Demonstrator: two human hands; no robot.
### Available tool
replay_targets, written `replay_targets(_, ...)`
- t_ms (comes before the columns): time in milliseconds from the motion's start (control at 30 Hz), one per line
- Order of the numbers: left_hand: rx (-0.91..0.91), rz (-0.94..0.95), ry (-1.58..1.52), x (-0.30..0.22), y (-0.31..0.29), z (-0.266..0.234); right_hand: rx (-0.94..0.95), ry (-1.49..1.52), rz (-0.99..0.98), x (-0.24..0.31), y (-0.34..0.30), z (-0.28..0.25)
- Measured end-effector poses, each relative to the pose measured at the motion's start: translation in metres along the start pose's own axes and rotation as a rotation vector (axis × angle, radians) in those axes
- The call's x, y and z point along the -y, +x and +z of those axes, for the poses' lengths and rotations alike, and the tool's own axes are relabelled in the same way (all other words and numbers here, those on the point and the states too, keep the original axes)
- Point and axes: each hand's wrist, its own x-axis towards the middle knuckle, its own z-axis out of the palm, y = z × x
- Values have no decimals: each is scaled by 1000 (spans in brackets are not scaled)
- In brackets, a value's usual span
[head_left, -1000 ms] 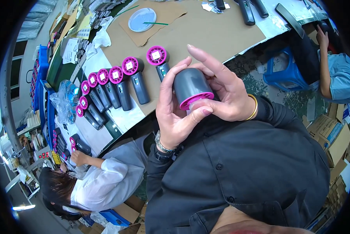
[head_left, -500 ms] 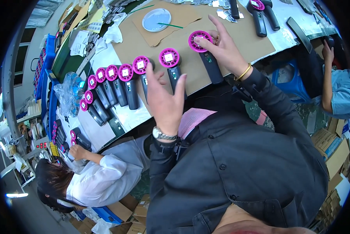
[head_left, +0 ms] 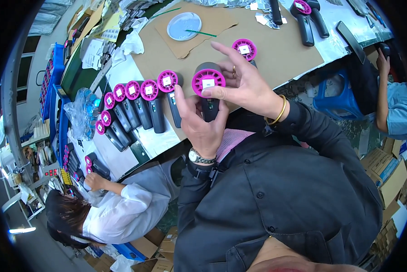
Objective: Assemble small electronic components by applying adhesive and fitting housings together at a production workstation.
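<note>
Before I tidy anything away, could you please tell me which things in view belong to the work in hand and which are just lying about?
In the work:
- grey-and-magenta device, between left hand and right hand
- row of similar devices

Apparently lying about:
- pale round dish
- green stick
- brown cardboard sheet
- clear plastic bag

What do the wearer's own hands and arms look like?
Both arms: long black sleeves. Left hand: no glove, silver-coloured watch with a pale round dial and metal bracelet, black strap just behind it. Right hand: no glove, gold-coloured bangle and a gold-coloured ring.
</note>
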Motion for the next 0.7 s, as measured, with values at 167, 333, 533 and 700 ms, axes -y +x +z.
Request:
replay_targets(167,22,-95,-252,-9,5,-18,116,233,54,12,-9,-2)
replay_targets(333,185,-459,-971,-29,21,-39,195,181,-12,15,-30,1)
replay_targets(533,264,-458,-970,-32,13,-42,221,118,-110,14,-36,3)
replay_targets(700,199,-497,-957,-19,9,-33,247,73,-55,3,-24,6)
